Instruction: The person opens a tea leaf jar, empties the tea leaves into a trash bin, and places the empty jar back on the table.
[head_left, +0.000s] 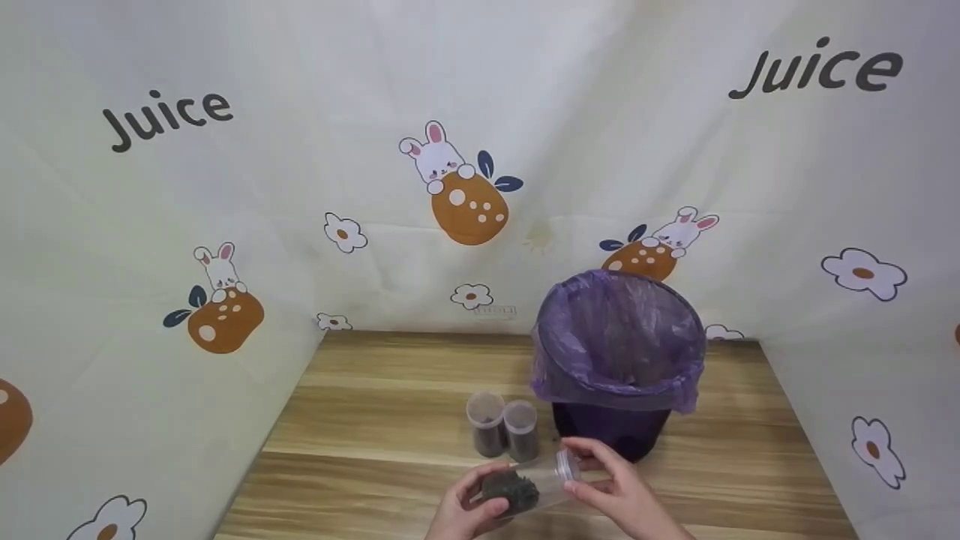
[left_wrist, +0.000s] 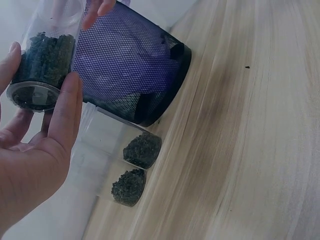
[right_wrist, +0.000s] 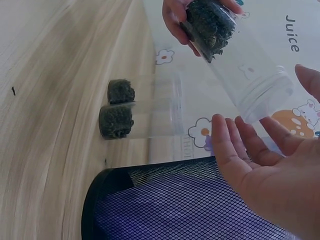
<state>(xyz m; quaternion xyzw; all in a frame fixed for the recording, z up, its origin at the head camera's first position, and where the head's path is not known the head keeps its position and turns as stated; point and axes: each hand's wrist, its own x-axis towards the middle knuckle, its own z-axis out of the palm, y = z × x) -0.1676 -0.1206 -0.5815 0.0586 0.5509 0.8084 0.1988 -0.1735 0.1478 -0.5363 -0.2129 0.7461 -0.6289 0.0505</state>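
A clear plastic jar [head_left: 549,482] lies tilted between the two hands, with dark, dried, crumbly leaves [head_left: 511,490] gathered toward its base. My left hand [head_left: 463,507] grips the jar around its base end, thumb on the near side. At the other end is a clear ridged lid [head_left: 568,466], which my right hand [head_left: 616,487] pinches between thumb and fingertips. In the right wrist view the lid [right_wrist: 265,95] shows between the thumb and the spread fingers. Two similar jars [head_left: 487,435] [head_left: 521,441] stand upright side by side just beyond, with dark leaves in their lower parts.
A dark mesh bin [head_left: 611,427] lined with a purple bag [head_left: 555,382] stands behind the right hand, close to the standing jars. The wood-grain table [head_left: 352,442] is bounded by a printed cloth [head_left: 337,157] at the back and sides. Small dark crumbs [left_wrist: 247,67] lie on it.
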